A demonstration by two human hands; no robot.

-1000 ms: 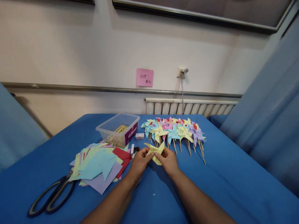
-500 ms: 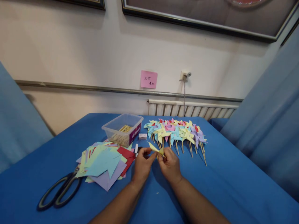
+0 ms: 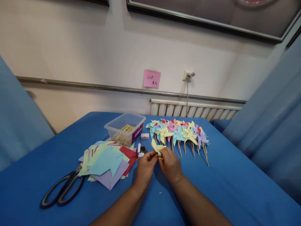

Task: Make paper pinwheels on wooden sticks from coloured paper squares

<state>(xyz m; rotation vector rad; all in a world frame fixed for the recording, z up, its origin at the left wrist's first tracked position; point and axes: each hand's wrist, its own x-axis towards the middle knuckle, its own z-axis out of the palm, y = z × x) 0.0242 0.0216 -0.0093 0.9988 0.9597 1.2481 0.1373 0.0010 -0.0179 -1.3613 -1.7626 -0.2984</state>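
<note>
the left hand [image 3: 146, 164] is closed in a fingertip pinch on a pale yellow folded-paper pinwheel [image 3: 158, 147], and the right hand [image 3: 170, 164] grips the same paper from the other side, its fingers curled around the underside. the pinwheel sits up between the two hands, above the bright blue cloth-covered table [image 3: 211, 191]; its centre is hidden, so i cannot tell what fastens it. the thin paper looks likely to crease or tear if the two pinches pull against each other, and a blade could slip loose if a thumb lifts too early.

just beyond the left fingertips is a small open white box with dark contents [image 3: 139, 147]; a knuckle drifting that way might tip it. near the right hand, on the far side, paper pinwheels in mixed colours on thin wooden sticks [image 3: 164, 133] lie crowded together, and a careless forward reach could crush or tangle their blades.

farther left, a loose heap of pastel paper sheets [image 3: 103, 166] overlaps the tips of large black-handled metal scissors [image 3: 62, 191]; dragging the scissors out would probably scatter the sheets.
</note>
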